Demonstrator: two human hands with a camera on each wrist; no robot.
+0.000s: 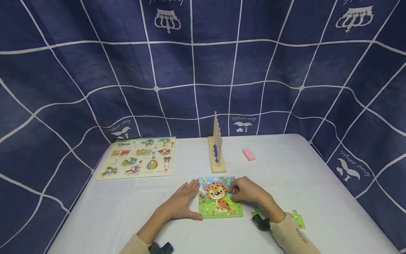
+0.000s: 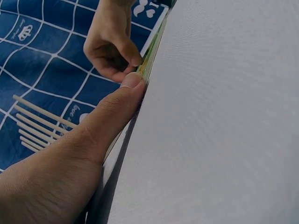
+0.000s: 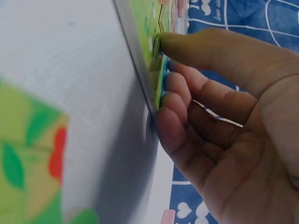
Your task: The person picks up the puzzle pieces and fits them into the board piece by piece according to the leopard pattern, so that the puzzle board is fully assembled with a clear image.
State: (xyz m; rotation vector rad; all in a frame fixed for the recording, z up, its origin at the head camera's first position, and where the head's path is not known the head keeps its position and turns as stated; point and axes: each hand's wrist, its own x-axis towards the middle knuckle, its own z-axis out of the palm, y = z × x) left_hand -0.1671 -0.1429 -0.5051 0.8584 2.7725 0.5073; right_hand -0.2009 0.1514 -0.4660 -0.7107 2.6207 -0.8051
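Note:
A square leopard jigsaw puzzle (image 1: 207, 210) lies on the white table in the head view. My left hand (image 1: 182, 201) rests flat at its left side, fingers spread and the thumb against the lower left edge. Over the right part of the picture, my right hand (image 1: 248, 190) pinches a small puzzle piece (image 3: 163, 67) between thumb and fingertips. In the right wrist view that piece shows only as a thin green and blue edge, mostly hidden by the fingers, right at the board's surface.
Loose puzzle pieces (image 1: 298, 219) lie by the right forearm, one partly covered by the wrist camera. Behind the puzzle stands a wooden peg rack (image 1: 219, 169) with purple and blue beads. A pink block (image 1: 248, 154) lies to its right, a vehicle peg board (image 1: 163, 169) to its left.

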